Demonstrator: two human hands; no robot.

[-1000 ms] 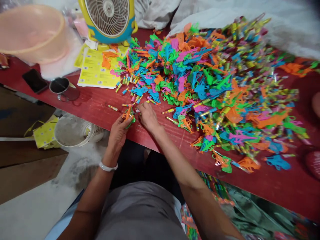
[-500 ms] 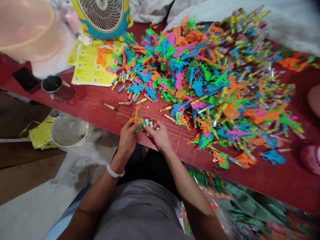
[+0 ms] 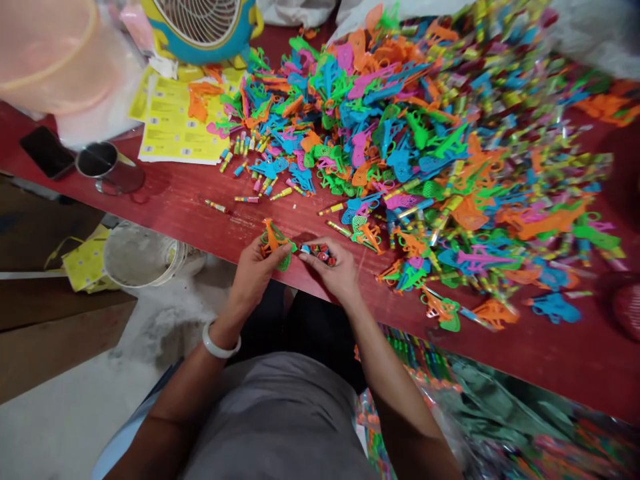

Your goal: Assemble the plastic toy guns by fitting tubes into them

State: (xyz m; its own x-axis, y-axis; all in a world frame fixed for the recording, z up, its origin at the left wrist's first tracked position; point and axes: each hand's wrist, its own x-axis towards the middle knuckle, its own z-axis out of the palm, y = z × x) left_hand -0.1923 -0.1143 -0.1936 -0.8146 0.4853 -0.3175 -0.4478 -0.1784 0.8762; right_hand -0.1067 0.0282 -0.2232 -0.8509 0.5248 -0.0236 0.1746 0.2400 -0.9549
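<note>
Orange and green plastic pieces point(image 3: 275, 241) are pinched between the thumb and fingers of my left hand point(image 3: 253, 272), above the table's front edge. Several small tubes with red and blue ends point(image 3: 320, 253) lie in the curled fingers of my right hand point(image 3: 340, 272). The thumb of that hand rests on the tubes, close to the green piece. A large heap of orange, green, blue and pink plastic pieces point(image 3: 400, 140) covers the table beyond and to the right. A few loose striped tubes point(image 3: 247, 199) lie just past my hands.
On the red table point(image 3: 175, 207) stand a metal mug point(image 3: 117, 175), a phone point(image 3: 47, 153), yellow printed sheets point(image 3: 173, 120), a fan point(image 3: 200, 33) and a pale basin point(image 3: 45, 60). A white bucket point(image 3: 140, 257) stands below at the left.
My right hand has moved slightly right, away from my left hand, with the tubes still in it. The left hand keeps the orange and green pieces. The whole view has shifted a little.
</note>
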